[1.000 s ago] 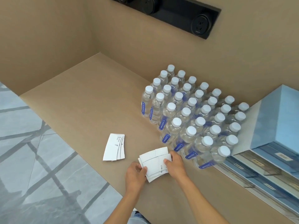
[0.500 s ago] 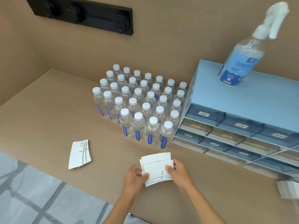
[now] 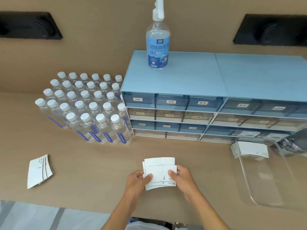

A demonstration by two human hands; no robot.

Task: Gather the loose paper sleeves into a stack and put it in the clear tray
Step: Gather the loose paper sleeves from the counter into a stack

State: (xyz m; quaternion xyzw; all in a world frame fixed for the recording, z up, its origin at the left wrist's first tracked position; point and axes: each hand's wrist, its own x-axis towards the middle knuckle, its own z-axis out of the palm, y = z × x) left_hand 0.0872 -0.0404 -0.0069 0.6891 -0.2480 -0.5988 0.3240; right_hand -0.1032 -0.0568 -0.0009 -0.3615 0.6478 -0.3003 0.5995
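Observation:
I hold a fanned stack of white paper sleeves just above the brown table, near its front edge. My left hand grips the stack's left side and my right hand grips its right side. A second small bunch of sleeves lies flat on the table far to the left. The clear tray sits at the right, with a pile of sleeves in its far end.
Several water bottles stand in a block behind the hands to the left. A blue drawer cabinet stands against the wall, with a spray bottle on top. Dark crumpled plastic lies beyond the tray.
The view has swung right, so the drawer cabinet, spray bottle and clear tray came into sight. Both hands keep hold of the same stack.

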